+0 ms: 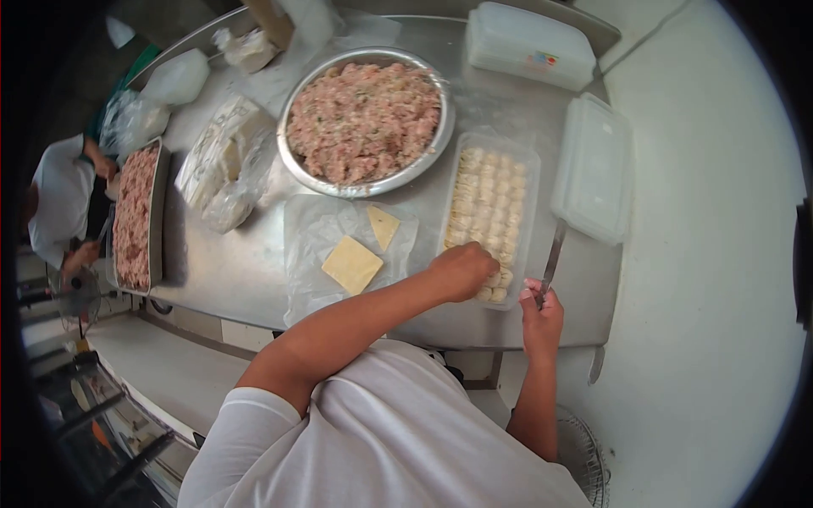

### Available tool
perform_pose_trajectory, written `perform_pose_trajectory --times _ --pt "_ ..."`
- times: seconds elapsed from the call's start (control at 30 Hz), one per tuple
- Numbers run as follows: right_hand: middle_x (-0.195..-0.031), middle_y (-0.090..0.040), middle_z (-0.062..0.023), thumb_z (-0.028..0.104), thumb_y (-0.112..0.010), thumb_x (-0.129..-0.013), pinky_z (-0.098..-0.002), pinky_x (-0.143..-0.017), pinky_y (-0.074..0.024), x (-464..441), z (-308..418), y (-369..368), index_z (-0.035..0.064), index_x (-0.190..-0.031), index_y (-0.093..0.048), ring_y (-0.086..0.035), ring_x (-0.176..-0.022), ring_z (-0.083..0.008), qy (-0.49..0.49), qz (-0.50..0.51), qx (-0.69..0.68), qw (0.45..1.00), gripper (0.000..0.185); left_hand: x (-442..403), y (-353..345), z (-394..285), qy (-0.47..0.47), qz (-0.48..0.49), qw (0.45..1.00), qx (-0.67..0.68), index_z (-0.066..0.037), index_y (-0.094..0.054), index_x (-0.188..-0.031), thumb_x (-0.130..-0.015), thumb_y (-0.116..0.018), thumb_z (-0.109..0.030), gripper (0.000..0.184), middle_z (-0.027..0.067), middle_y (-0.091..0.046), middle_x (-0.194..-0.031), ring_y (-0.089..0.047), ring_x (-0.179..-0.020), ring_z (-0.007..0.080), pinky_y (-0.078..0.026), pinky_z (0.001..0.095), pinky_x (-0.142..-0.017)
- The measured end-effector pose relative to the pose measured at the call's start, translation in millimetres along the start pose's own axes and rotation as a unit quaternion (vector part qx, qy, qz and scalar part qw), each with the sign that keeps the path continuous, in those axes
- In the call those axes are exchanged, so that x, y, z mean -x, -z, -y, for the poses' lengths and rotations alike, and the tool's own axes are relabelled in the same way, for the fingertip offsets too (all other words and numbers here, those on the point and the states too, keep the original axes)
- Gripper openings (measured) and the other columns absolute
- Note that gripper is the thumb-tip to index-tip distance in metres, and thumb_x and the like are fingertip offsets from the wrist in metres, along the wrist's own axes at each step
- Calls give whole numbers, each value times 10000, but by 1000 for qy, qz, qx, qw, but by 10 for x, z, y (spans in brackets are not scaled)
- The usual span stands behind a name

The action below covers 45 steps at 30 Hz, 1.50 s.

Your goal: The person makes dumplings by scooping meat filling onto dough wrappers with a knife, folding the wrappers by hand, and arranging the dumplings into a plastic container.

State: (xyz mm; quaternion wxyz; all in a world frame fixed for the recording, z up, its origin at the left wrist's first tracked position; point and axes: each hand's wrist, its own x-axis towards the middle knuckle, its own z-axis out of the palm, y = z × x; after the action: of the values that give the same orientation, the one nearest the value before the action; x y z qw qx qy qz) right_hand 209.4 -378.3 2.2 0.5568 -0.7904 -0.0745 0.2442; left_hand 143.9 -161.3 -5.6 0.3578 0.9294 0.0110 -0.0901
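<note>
My left hand (464, 271) reaches over the near part of a clear plastic tray (529, 182), its fingers curled down among rows of small pale wrapped dumplings (487, 199). What its fingertips hold, if anything, is hidden. To the right of the tray, my right hand (543, 320) is closed around a narrow flat metal spatula (553, 254), whose blade points away from me. Left of my left forearm, a stack of square yellow wrappers (352, 265) and a cut triangular wrapper piece (384, 227) lie on a crumpled plastic sheet (309, 229).
A large metal bowl (450, 110) of minced filling (364, 123) stands at the back. Lids (593, 169), stacked containers (529, 46) and a bagged package (224, 161) surround it. At far left another person (63, 195) works beside a meat-filled metal tray (159, 216). A wall (703, 254) borders the right.
</note>
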Motion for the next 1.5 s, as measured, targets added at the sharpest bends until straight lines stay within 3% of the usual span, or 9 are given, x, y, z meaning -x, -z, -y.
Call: perform_pose_trajectory --times 0.1,0.17,0.3,0.4,0.53,0.73,0.97,1.23,1.5 --pt "-899 -625 -72 88 -603 -985 -286 -704 -471 -150 520 -99 27 -1236 -657 -584 -742 -170 140 37 172 974 265 179 -6 85 -41 -76 996 21 -52 -701 -1152 -806 -678 -26 348 144 -700 -1020 -650 -1039 338 -526 433 -916" --pt "-913 -606 -94 73 -581 -987 -317 -755 -498 -270 834 -207 45 -1260 -658 -620 -792 -229 209 63 242 946 284 436 143 140 -105 -217 968 69 -50 -697 -1135 -780 -713 -10 357 140 -692 -1041 -632 -1043 338 -521 437 -921" --pt "-920 -604 -113 13 -558 -935 -389 -730 -524 -558 1298 -490 76 -1190 -708 -633 -810 -304 356 72 376 853 303 1139 316 449 42 -327 944 24 -27 -675 -1060 -746 -773 -23 330 147 -634 -1035 -603 -1014 359 -509 445 -904" --pt "-923 -628 -108 41 -564 -898 -426 -734 -540 -757 1731 -767 99 -1116 -733 -650 -831 -302 393 69 504 766 282 1574 282 596 185 -329 926 24 -22 -672 -1044 -750 -791 -50 318 140 -621 -1058 -591 -1012 372 -500 450 -902" --pt "-863 -652 -106 90 -560 -877 -422 -731 -562 -1007 2178 -1210 101 -924 -736 -672 -830 -288 425 93 635 638 183 1720 69 716 199 -337 920 5 -37 -684 -1032 -759 -796 -71 297 138 -620 -1090 -584 -1000 370 -494 467 -877" --pt "-871 -677 -97 41 -543 -840 -449 -723 -567 -915 2367 -1564 74 -836 -677 -696 -827 -317 511 228 607 564 138 1738 -13 800 166 -366 916 -1 -77 -716 -973 -720 -810 -88 271 129 -627 -1095 -582 -970 355 -481 473 -829" --pt "-865 -673 -102 46 -563 -843 -432 -723 -569 -849 2333 -1717 94 -911 -727 -700 -828 -306 487 223 587 607 184 1740 -34 750 191 -360 913 20 -79 -697 -940 -731 -772 -37 226 127 -618 -1120 -572 -1034 361 -467 465 -888" --pt "-966 -660 -88 53 -559 -866 -429 -742 -569 -1087 2224 -1893 129 -1144 -702 -677 -899 -290 535 92 521 659 321 1733 -15 764 198 -343 918 28 -73 -680 -967 -751 -785 -68 240 121 -608 -1129 -561 -1031 352 -456 462 -888" --pt "-959 -660 -71 48 -563 -849 -427 -739 -575 -1124 1993 -1922 110 -1123 -700 -673 -887 -282 550 206 504 632 313 1692 -15 723 216 -358 908 27 -63 -674 -945 -781 -706 -28 170 130 -598 -1123 -552 -1037 354 -444 462 -902"
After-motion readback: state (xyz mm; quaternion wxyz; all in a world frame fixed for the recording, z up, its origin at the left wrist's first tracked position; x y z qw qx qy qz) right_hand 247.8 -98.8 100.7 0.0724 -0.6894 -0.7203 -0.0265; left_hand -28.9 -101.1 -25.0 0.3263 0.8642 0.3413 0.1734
